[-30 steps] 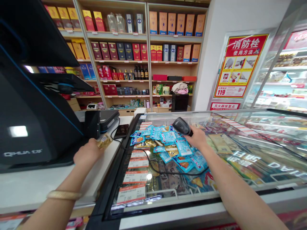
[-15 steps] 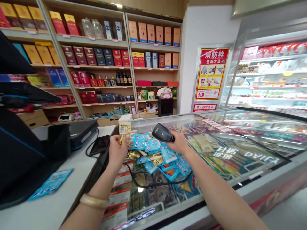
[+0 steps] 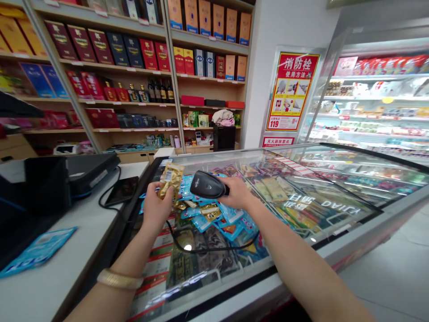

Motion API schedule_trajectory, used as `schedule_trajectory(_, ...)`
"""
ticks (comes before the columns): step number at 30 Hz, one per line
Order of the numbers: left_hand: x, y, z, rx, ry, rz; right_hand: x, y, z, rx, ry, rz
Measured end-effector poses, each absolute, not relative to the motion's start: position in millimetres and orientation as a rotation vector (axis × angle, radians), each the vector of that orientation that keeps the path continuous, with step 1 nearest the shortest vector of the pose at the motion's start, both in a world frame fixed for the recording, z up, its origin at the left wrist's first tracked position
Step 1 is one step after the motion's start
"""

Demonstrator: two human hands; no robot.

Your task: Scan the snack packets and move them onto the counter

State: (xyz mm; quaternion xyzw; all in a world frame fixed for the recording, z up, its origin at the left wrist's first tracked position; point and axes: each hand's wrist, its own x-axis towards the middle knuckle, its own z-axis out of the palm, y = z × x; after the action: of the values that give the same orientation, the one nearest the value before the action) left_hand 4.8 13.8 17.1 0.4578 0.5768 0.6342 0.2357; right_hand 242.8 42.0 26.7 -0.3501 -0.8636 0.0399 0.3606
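Pinched in my left hand (image 3: pixel 157 206) is a small gold snack packet (image 3: pixel 173 175), held upright with a white barcode label facing me. My right hand (image 3: pixel 237 192) is wrapped round the handle of a black barcode scanner (image 3: pixel 207 184); its head points left toward the packet, a short gap apart. Beneath both hands a pile of blue snack packets (image 3: pixel 231 214) with a few gold packets (image 3: pixel 210 211) among them lies on the freezer's glass top (image 3: pixel 197 277). The black scanner cable (image 3: pixel 214 250) loops over the glass in front of the pile.
On the white counter (image 3: pixel 83 250) at left are a blue packet (image 3: pixel 40 250), a phone-like black device (image 3: pixel 122 190) and dark checkout equipment (image 3: pixel 47 188). Shelves of boxed bottles (image 3: pixel 129 65) stand behind. A lit refrigerated display (image 3: pixel 375 107) is at right.
The scanner has moved left, closer to the gold packet. My left hand has tilted the packet slightly to the right. The view has shifted right and downward.
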Motion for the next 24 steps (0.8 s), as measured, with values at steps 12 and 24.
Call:
schedule_trajectory(12, 5.1, 12.5, 15.5, 1.293, 1.625, 1.71, 241.3, 44.3, 24.0, -0.822, -2.206, 0.164)
schedule_trajectory(24, 1.5, 12.4, 18.3, 1.368, 1.654, 1.759, 245.9, 48.2, 22.6, -0.911, -2.122, 0.031)
